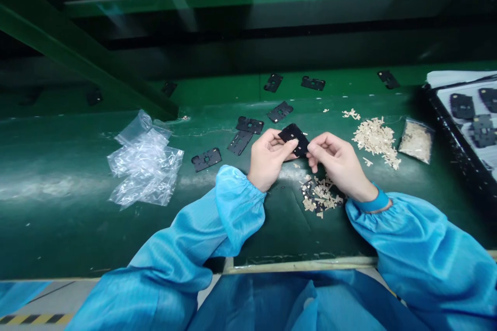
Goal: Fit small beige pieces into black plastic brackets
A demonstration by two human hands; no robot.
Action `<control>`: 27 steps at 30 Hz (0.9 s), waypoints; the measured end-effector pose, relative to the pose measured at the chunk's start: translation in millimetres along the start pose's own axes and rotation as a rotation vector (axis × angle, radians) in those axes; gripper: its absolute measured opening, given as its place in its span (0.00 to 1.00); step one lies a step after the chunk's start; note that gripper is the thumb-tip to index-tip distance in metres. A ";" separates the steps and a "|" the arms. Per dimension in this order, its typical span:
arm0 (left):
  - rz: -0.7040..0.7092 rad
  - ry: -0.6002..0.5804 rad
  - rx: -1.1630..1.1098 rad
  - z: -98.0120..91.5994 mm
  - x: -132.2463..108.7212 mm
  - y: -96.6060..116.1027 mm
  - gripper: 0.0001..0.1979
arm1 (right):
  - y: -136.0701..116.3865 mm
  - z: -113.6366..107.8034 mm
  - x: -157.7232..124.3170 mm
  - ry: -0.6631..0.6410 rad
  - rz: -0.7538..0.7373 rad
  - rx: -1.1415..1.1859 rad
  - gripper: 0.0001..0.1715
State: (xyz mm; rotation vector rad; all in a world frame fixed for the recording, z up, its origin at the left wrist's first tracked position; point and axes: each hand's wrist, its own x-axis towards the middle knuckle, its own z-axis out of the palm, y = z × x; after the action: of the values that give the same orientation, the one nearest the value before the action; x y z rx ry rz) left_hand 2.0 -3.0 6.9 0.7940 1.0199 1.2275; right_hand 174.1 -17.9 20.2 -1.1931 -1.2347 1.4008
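A small flat black part [294,137] with cut-outs is held just above the green table [70,227], between both hands. My left hand [267,159] grips its left side with thumb on top and fingers curled under. My right hand [337,161] pinches its right edge with thumb and forefinger. Directly under my right hand lies a small heap of tan paper scraps [320,195]. Both arms wear blue sleeves.
Several more black parts [248,125] lie scattered behind my hands. Empty clear plastic bags [145,163] sit at the left. A larger pile of tan scraps [376,138] and a small filled bag [416,140] lie at the right, beside a black tray [450,137] of parts.
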 end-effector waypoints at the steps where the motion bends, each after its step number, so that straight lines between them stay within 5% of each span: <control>1: -0.011 0.004 -0.002 0.1 -0.2 0.2 0.21 | -0.9 0.6 0.0 -0.007 -0.004 -0.018 0.13; 8: -0.066 0.016 -0.035 -0.4 1.9 1.5 0.23 | -1.3 -1.5 -0.2 -0.058 0.053 0.073 0.15; 17: -0.137 -0.070 -0.118 0.3 -1.4 6.6 0.24 | -6.6 3.1 -1.2 -0.143 0.335 0.585 0.16; 27: -0.176 -0.126 -0.079 -3.8 0.3 10.2 0.24 | -6.2 -6.5 0.3 -0.216 0.230 0.460 0.11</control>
State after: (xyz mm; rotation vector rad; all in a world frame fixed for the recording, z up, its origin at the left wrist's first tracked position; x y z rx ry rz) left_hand -5.2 -0.9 14.7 0.6956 0.9134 1.0477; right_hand 180.7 -16.0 26.1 -0.8971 -0.8612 1.9018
